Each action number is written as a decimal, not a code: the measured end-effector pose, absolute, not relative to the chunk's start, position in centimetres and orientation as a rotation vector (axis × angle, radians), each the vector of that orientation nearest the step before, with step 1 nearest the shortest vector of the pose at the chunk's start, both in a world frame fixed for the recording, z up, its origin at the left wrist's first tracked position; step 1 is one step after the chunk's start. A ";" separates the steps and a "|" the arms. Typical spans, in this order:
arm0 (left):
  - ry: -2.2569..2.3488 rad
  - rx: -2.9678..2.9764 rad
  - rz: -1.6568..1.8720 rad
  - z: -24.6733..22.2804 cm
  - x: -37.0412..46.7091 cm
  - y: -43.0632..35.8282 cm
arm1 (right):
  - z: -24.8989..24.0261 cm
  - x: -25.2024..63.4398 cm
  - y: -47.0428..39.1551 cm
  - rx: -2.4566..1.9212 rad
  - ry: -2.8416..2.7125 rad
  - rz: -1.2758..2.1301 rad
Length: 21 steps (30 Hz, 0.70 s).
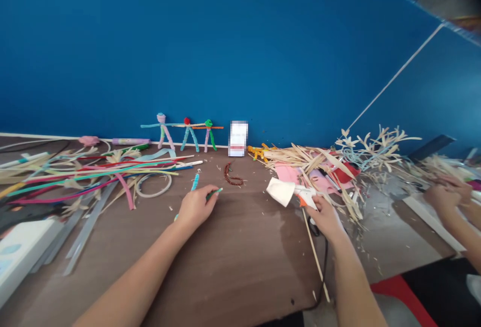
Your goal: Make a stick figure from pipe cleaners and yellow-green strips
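My left hand (196, 208) is closed over the table, with a thin green piece (214, 194) with a pale tip pinched between thumb and fingers. A light blue wound pipe-cleaner piece (195, 182) shows just beyond the knuckles; whether it joins the green piece is hidden. My right hand (326, 215) is wrapped round a white glue gun (307, 197) with an orange trigger. A white paper or cloth piece (280, 191) covers the gun's front end. Between the hands, farther back, lies a brown beaded string (233, 179).
Three pipe-cleaner figures (188, 134) stand against the blue wall. Coloured pipe cleaners and strips (108, 172) are heaped at left, near a white power strip (28, 249). Dried pale strips (304, 159) pile up at right. A thin stick (315, 254) lies below the gun. Another person's hands (447, 192) work far right.
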<state>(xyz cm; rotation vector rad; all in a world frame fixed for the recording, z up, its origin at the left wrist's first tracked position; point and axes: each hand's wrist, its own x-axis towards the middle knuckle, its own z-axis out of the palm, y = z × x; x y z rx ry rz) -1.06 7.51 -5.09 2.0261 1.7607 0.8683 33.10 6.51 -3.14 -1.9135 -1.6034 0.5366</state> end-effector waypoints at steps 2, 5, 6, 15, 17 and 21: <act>1.758 2.067 0.894 -5.1 -0.9 7.5 | -3.4 33.1 6.6 -1.901 -1.622 0.529; 1.687 2.151 0.956 -4.9 -0.8 7.3 | -3.5 32.9 6.9 -1.860 -1.652 0.498; 1.647 2.182 0.976 -4.8 -0.7 7.1 | -3.4 32.7 7.0 -1.849 -1.659 0.489; 1.016 2.401 0.807 -3.6 0.4 5.4 | -1.8 27.0 5.0 -1.610 -1.875 0.701; 0.970 2.415 0.718 -3.5 0.5 5.4 | -1.6 26.0 4.6 -1.553 -1.887 0.770; 0.967 2.445 0.615 -3.6 0.3 5.6 | -1.1 26.1 4.6 -1.516 -1.843 0.838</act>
